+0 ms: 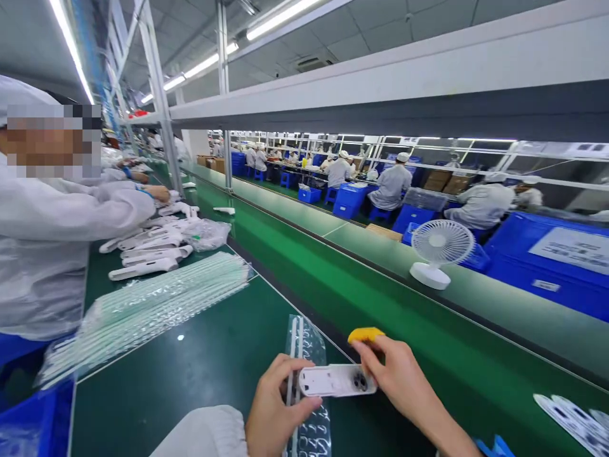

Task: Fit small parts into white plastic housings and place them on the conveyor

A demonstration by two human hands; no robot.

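Observation:
My left hand (276,406) and my right hand (399,377) together hold a flat white plastic part (335,379) with a dark cluster of holes near its right end. My left thumb and fingers clamp its left end, and my right fingers pinch its right end. A yellow-tipped finger cot (365,334) covers one raised finger of my right hand. Under the part lies a clear plastic bag (307,355) on the green bench (204,362).
A stack of clear bags (152,304) and white parts (152,251) lie left. A co-worker in white (42,254) sits close left. The green conveyor (361,298) runs diagonally, with a small white fan (440,251) beyond it. More white parts (575,425) lie right. Blue bins (33,422) stand at lower left.

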